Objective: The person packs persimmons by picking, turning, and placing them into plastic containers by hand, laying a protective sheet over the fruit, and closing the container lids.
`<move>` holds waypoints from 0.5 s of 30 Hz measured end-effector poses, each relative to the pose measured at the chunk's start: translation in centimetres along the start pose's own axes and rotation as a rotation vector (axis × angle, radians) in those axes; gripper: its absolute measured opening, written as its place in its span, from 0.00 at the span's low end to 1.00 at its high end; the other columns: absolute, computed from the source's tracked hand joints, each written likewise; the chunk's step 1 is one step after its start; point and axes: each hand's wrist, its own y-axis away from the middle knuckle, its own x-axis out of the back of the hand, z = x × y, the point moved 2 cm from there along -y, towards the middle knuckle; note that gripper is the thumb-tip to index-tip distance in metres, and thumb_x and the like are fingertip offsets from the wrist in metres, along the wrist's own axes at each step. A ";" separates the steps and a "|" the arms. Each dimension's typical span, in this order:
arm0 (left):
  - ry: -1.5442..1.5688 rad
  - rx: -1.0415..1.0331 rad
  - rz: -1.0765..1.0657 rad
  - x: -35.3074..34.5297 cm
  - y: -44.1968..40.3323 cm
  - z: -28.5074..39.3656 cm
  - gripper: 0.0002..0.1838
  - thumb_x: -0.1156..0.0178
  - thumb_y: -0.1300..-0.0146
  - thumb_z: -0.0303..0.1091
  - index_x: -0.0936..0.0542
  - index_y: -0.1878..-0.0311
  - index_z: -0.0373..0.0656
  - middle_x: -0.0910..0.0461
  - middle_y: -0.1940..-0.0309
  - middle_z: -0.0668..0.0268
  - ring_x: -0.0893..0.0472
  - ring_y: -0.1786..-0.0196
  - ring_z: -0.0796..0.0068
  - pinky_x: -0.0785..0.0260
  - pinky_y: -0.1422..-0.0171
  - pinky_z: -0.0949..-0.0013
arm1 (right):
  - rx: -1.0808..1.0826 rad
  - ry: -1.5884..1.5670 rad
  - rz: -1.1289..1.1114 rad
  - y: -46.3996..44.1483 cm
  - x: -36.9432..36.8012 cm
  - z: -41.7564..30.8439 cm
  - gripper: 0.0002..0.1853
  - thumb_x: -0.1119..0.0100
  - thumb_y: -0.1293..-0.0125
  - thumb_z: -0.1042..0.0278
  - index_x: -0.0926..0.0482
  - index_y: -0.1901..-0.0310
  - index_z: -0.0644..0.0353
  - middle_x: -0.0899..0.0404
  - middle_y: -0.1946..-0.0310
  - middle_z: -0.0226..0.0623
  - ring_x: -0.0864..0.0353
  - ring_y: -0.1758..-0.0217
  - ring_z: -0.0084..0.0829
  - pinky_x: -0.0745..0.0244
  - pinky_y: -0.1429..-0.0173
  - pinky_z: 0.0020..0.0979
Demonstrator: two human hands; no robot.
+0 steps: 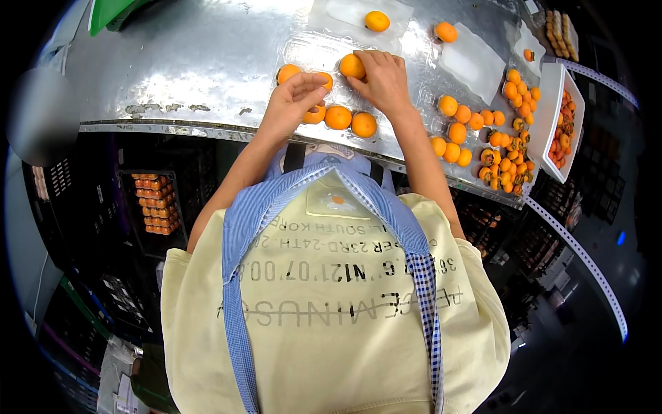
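At upper centre, I see my right grip pinching a smooth, round orange fruit; left grip state: cannot tell.

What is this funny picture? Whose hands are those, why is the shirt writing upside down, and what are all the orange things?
There's no robot here, just a person with two bare hands. There is one picture, taken by a camera on that person's head, looking down past their own shirt. That's why the writing looks upside down!

The right hand holds an orange fruit. The left hand is right by some other fruits; I can't tell if it's holding one.

The shiny table is metal. More loose fruits lie on the right, and beyond them a white box has lots of orange ones inside.
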 end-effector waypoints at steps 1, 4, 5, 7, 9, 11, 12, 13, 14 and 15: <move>-0.001 -0.001 -0.002 0.1 0.0 -0.1 0.14 0.40 0.37 0.34 0.23 0.50 0.40 0.20 0.56 0.64 0.22 0.56 0.77 0.29 0.55 0.74 | 0.000 0.010 0.002 0.0 -0.1 -0.1 0.25 0.34 0.49 0.56 0.23 0.50 0.55 0.21 0.53 0.36 0.25 0.49 0.36 0.37 0.44 0.39; -0.005 -0.002 -0.008 0.1 0.0 -0.1 0.14 0.40 0.37 0.34 0.23 0.49 0.40 0.20 0.57 0.64 0.22 0.57 0.77 0.29 0.55 0.74 | -0.017 0.015 -0.008 0.1 -0.1 -0.3 0.25 0.34 0.49 0.56 0.24 0.49 0.56 0.22 0.52 0.37 0.26 0.48 0.37 0.37 0.43 0.39; -0.007 -0.003 -0.008 0.1 0.1 0.0 0.14 0.40 0.37 0.34 0.23 0.49 0.40 0.20 0.57 0.64 0.22 0.57 0.77 0.29 0.55 0.74 | -0.025 0.012 -0.014 0.1 0.0 -0.3 0.26 0.34 0.49 0.56 0.24 0.48 0.56 0.22 0.52 0.37 0.26 0.48 0.37 0.37 0.43 0.39; -0.011 -0.006 -0.007 0.1 0.1 0.0 0.15 0.40 0.37 0.34 0.23 0.49 0.40 0.20 0.57 0.64 0.22 0.57 0.77 0.29 0.55 0.75 | -0.034 -0.011 0.012 0.3 -0.2 -0.2 0.26 0.33 0.49 0.56 0.24 0.47 0.56 0.22 0.51 0.38 0.26 0.47 0.37 0.38 0.42 0.39; -0.017 -0.011 -0.005 0.2 0.1 -0.1 0.15 0.40 0.37 0.34 0.23 0.49 0.40 0.20 0.57 0.64 0.22 0.57 0.77 0.29 0.56 0.75 | -0.037 -0.037 0.060 0.5 0.1 -0.3 0.27 0.33 0.49 0.57 0.24 0.47 0.56 0.23 0.51 0.38 0.26 0.47 0.37 0.37 0.42 0.39; -0.003 -0.010 -0.010 0.2 0.2 -0.1 0.15 0.40 0.37 0.34 0.23 0.49 0.40 0.19 0.57 0.64 0.22 0.58 0.78 0.29 0.56 0.75 | -0.035 -0.068 0.127 0.8 1.3 -0.6 0.27 0.33 0.49 0.58 0.25 0.46 0.56 0.22 0.52 0.39 0.26 0.47 0.37 0.36 0.44 0.37; 0.003 -0.008 -0.013 0.3 0.2 -0.1 0.15 0.40 0.37 0.34 0.23 0.49 0.40 0.19 0.58 0.64 0.22 0.59 0.78 0.30 0.56 0.75 | -0.053 -0.107 0.147 1.2 1.7 -0.5 0.26 0.32 0.49 0.59 0.24 0.47 0.56 0.22 0.53 0.39 0.25 0.48 0.37 0.34 0.45 0.37; 0.004 -0.010 -0.006 0.4 0.1 -0.1 0.15 0.40 0.37 0.34 0.23 0.49 0.40 0.19 0.58 0.64 0.22 0.59 0.78 0.30 0.56 0.75 | -0.070 -0.145 0.166 1.6 2.2 -0.1 0.25 0.32 0.49 0.60 0.23 0.48 0.57 0.22 0.53 0.39 0.24 0.50 0.37 0.33 0.47 0.36; 0.006 -0.011 -0.001 0.5 0.1 -0.2 0.14 0.40 0.37 0.34 0.23 0.49 0.40 0.19 0.58 0.65 0.22 0.59 0.78 0.30 0.56 0.75 | -0.088 -0.182 0.185 2.1 2.8 0.2 0.24 0.32 0.49 0.60 0.23 0.49 0.57 0.21 0.54 0.39 0.24 0.51 0.37 0.32 0.49 0.36; 0.007 -0.009 0.004 0.5 0.2 -0.3 0.14 0.40 0.37 0.34 0.23 0.49 0.40 0.19 0.59 0.65 0.22 0.60 0.78 0.30 0.56 0.75 | -0.139 -0.223 0.137 2.8 3.3 0.2 0.23 0.31 0.49 0.61 0.22 0.50 0.57 0.21 0.55 0.39 0.24 0.52 0.37 0.31 0.50 0.35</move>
